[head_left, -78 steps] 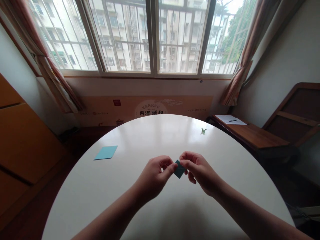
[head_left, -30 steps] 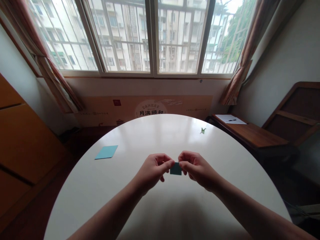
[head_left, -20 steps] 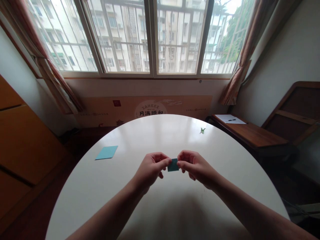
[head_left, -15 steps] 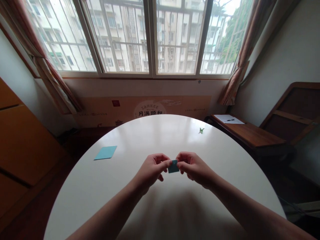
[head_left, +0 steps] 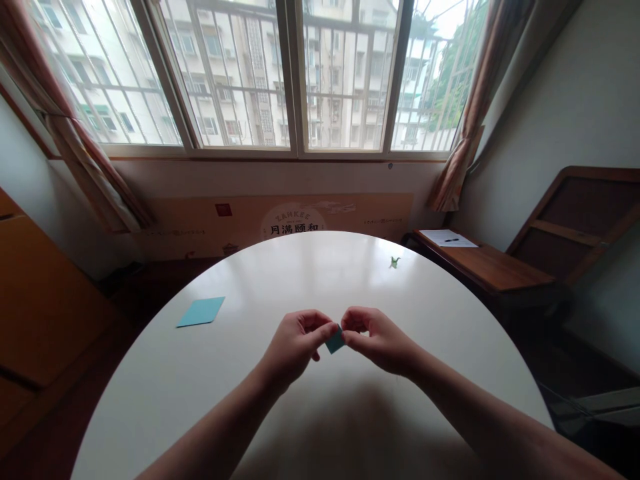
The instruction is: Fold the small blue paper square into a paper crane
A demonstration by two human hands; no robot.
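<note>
The white round surface [head_left: 250, 283] curves away in one long edge, its near part running out of view at the bottom. The small folded teal paper [head_left: 334, 341] is well in from that rim, near the middle, pinched between the two hands. The left hand [head_left: 296, 345] grips its left side with thumb and forefinger; the right hand [head_left: 374, 340] has thumb and curled forefinger closed at its right corner. Only a narrow gap separates the hands, while a wide stretch of white lies beyond them to the far edge. Both forearms cross the near part, the right one passing over the right rim, and a soft shadow falls between them.

A light-blue paper square [head_left: 201, 312] lies flat near the left edge, well apart from the left hand. A little green folded bird [head_left: 395, 263] sits near the far right edge.

Beyond the surface, a printed banner [head_left: 195, 220] runs along the low wall beneath a wide barred window [head_left: 291, 87], with tied curtains [head_left: 457, 160] at both sides. A wooden bench [head_left: 515, 268] on the right carries a white sheet [head_left: 440, 237] and a dark pen [head_left: 451, 241]. An orange-brown cupboard [head_left: 40, 300] stands at left.
</note>
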